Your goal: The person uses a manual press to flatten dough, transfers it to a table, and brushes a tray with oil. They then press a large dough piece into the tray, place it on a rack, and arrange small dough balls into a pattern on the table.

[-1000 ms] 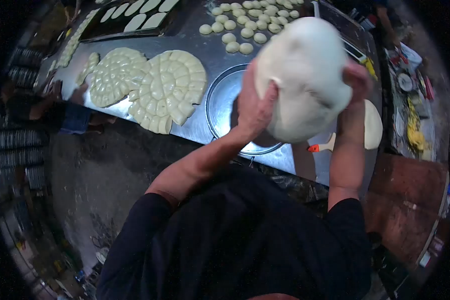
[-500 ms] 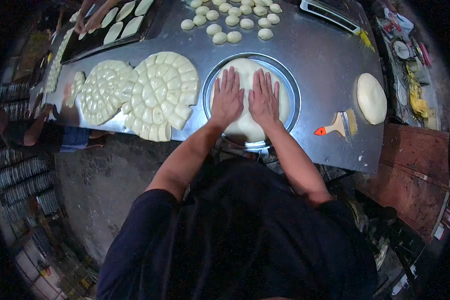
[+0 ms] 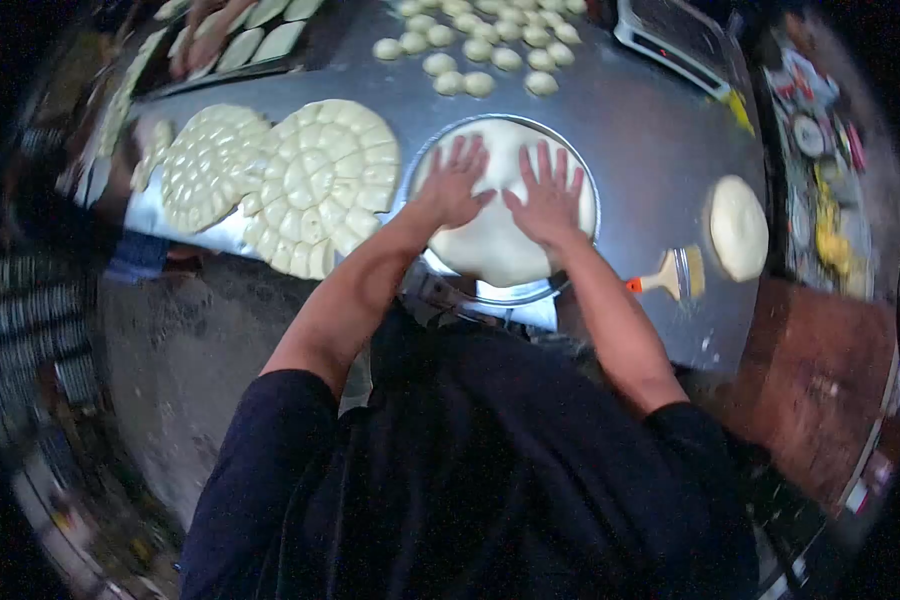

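STEP: flattening dough (image 3: 495, 245) inside round pan (image 3: 510, 291) on table (image 3: 660, 150) | GRIP: left hand (image 3: 454, 188), right hand (image 3: 550, 200) open, palms down, grasping nothing | NEXT: likely calls for even pressure toward near rim

Gap beside pan (image 3: 597, 205) (brush (image 3: 681, 273) beyond)

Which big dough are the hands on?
The smooth dough in the pan: left hand and right hand rest on it. The bumpy ones and the one by the brush lie on the table.
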A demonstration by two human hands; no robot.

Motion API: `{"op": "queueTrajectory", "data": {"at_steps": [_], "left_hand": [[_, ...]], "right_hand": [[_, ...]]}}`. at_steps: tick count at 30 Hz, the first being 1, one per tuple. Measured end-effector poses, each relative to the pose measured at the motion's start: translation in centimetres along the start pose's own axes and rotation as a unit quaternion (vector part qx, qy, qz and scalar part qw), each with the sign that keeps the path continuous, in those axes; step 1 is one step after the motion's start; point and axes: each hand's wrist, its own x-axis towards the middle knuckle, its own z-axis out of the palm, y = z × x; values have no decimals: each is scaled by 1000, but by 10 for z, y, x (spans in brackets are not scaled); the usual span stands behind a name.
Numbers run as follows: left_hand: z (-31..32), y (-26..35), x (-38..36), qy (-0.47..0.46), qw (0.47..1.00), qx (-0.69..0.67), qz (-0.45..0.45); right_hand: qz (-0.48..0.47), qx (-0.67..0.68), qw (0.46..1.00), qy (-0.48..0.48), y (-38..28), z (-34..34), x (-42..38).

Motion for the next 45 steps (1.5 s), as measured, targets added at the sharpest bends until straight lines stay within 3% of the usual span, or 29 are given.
{"op": "queueTrajectory", "data": {"at_steps": [1, 3, 4, 5, 6, 7, 8, 9, 10, 11, 12, 13, 15, 16, 18, 19, 20, 24, 26, 27, 28, 29, 30, 31, 32, 41, 43, 44, 45], "left_hand": [[-13, -3, 7, -114, 993, -7, -18], [-33, 28, -12, -79, 987, 111, -88], [43, 17, -24, 120, 980, 156, -20], [88, 23, -50, 181, 982, 35, 40], [60, 40, -75, 138, 990, 4, 22], [59, 46, -81, 79, 996, 37, 3], [33, 51, -85, 31, 999, -19, -5], [68, 34, -80, 85, 991, -99, 14], [71, 29, -71, -26, 998, -43, -21], [112, 17, -64, 278, 954, 30, 111], [40, 48, -58, -117, 992, 23, -29], [40, 51, -60, -51, 998, 38, -25], [17, 57, -61, -92, 993, 25, -66], [14, 59, -61, -89, 993, 17, -71], [14, 62, -64, -75, 994, 17, -83], [18, 63, -66, -67, 994, 25, -77], [29, 62, -67, -39, 996, 16, -79], [-12, 78, -72, -194, 980, 11, -54], [-33, 51, -22, -326, 940, -60, -78], [-42, 37, 5, -408, 899, -97, -124], [-49, 28, 7, -282, 949, -80, -112], [-38, 23, 3, -222, 967, -74, -103], [-28, 17, -2, -160, 980, -65, -95], [11, 10, -8, 22, 998, 15, -62], [34, 7, -14, 203, 975, 92, -26], [21, 7, -6, 176, 981, 72, -37], [-3, 13, 0, 61, 996, 38, -59], [-27, 18, 13, -111, 987, 39, -108], [-29, 24, 10, -105, 987, 42, -115]], "right_hand": [[-4, 42, 994, -100, 5, -17, 10], [-18, 208, 957, -202, 23, -45, 41], [-26, 186, 964, -190, 13, -48, 44], [-33, 163, 970, -178, 3, -52, 48], [-39, 139, 976, -165, -8, -56, 53], [-166, -37, 971, -170, -15, -28, 49], [-116, 50, 988, -88, -24, -3, 40], [-127, 61, 987, -79, -24, -5, 39], [-121, 161, 976, -86, -23, -11, 45], [-148, 208, 966, -51, -9, 23, 59], [-141, 114, 979, -96, -9, -9, 59], [-144, 136, 971, -132, -6, -39, 59], [-136, 257, 933, -211, 3, -33, 93], [-22, 291, 933, -211, 4, -28, 115], [30, 254, 964, -73, 1, -31, 92], [-18, 188, 979, 74, -8, -34, 43], [-14, 121, 988, 90, -11, -14, 15], [-39, 15, 999, 34, 0, 3, 11], [-109, 117, 979, -128, 24, -25, 39], [-51, 232, 969, -70, 29, -28, 47], [-8, 347, 938, -1, 33, -30, 55], [45, 347, 919, 183, 9, -50, 33], [23, 252, 940, 227, -7, -30, 19], [-3, 152, 951, 269, -18, -1, 7], [29, 92, 974, 203, -25, 23, -13], [68, 70, 984, 152, -19, 10, -22], [58, 73, 986, 136, -17, 2, -18], [66, 82, 993, 60, -16, -4, -16], [74, 90, 993, -17, -17, -15, -11]]}}
